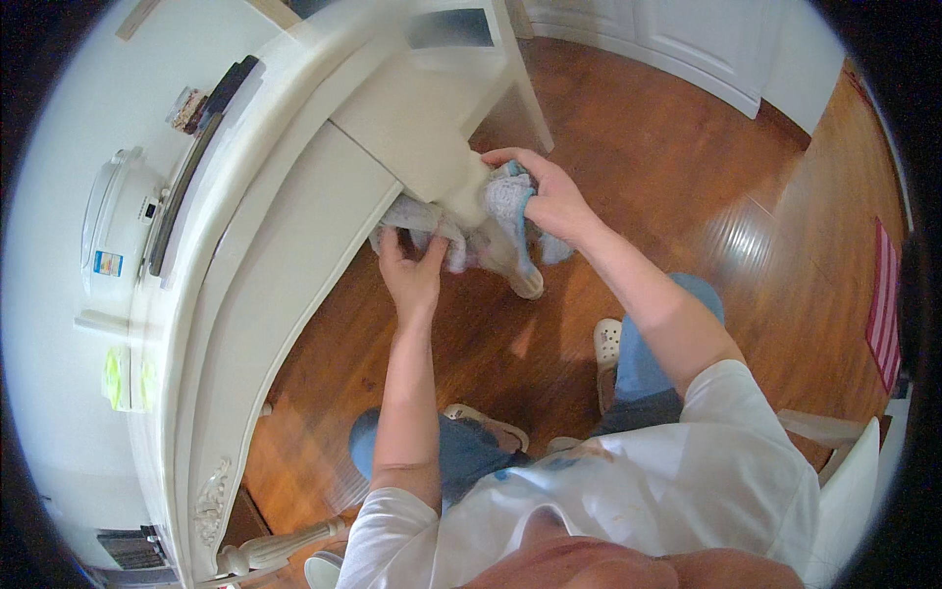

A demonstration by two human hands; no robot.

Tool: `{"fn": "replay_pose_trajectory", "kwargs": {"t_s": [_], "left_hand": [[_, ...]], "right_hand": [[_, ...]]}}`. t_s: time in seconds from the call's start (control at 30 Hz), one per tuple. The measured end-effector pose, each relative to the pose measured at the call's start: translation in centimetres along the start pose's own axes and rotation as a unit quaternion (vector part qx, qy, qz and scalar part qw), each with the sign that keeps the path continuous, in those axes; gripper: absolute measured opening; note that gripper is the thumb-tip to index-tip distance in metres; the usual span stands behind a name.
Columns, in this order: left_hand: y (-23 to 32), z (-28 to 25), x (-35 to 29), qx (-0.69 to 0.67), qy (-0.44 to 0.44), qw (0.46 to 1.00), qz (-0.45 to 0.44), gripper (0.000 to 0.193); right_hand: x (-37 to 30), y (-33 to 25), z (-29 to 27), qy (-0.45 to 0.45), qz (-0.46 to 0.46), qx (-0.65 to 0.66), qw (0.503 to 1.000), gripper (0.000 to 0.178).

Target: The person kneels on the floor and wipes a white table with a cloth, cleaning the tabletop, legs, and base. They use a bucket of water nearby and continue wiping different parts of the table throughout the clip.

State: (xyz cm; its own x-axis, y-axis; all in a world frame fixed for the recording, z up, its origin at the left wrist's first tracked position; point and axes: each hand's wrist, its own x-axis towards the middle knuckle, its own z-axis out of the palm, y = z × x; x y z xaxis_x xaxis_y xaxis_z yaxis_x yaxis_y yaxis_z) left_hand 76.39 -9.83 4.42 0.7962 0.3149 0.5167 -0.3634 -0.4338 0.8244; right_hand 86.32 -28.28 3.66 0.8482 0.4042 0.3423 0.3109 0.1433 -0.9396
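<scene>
A grey-white cloth [507,196] with blue edging is wrapped about the top of a white table leg [461,187], just under the corner of a white table [275,255]. My right hand [557,201] is closed on the cloth at the leg's right side, some of it bunched above the thumb. On the other side, beneath the table's lower edge, my left hand [410,280] pinches a grey-white part of cloth between thumb and fingers. Whether both parts belong to one cloth is hidden behind the leg. The leg's curved foot [528,283] shows below.
On the tabletop stand a white appliance [118,221], a flat dark object [186,191] and a small jar [186,110]. White cabinets [677,44] line the far side. A red striped mat [883,304] lies at right on the brown wood floor [628,118].
</scene>
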Motion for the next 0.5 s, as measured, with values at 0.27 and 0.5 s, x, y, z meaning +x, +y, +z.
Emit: {"fn": "replay_pose_trajectory", "kwargs": {"t_s": [0.27,0.5], "left_hand": [[-3.8,1.9,1.2,0.001,0.011,1.000,0.011,0.060],[-6.3,2.7,1.4,-0.073,0.105,0.985,-0.116,0.060]], "right_hand": [[0.5,0.8,0.6,0.004,-0.054,0.002,0.999,0.047],[0.3,0.7,0.8,0.007,-0.084,-0.040,0.996,0.048]]}}
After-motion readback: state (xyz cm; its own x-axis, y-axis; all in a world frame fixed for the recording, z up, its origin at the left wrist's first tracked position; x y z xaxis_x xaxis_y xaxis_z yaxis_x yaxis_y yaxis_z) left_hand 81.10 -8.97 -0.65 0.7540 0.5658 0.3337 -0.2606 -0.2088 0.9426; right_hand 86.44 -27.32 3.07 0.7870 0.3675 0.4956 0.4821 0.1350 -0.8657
